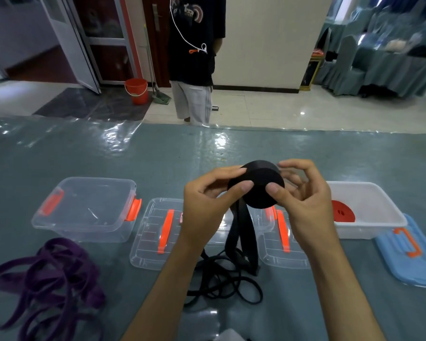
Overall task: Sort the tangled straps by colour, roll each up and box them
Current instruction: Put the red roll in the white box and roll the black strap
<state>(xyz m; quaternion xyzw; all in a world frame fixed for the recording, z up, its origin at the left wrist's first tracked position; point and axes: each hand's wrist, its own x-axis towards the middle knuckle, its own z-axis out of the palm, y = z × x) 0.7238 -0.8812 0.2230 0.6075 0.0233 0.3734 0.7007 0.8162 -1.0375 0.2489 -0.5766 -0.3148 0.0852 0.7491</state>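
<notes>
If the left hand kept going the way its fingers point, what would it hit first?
The left hand points right, and its fingertips already pinch the black roll. Beyond that, probably the right hand gripping the other side.

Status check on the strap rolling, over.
Left hand and right hand both grip the half-rolled black strap. Loose black tail still unrolled on table. Purple strap pile waiting, nothing blocking.

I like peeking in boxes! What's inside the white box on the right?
A red rolled strap lies inside the white box. The right hand covers the box's left end, so anything there is hidden.
</notes>
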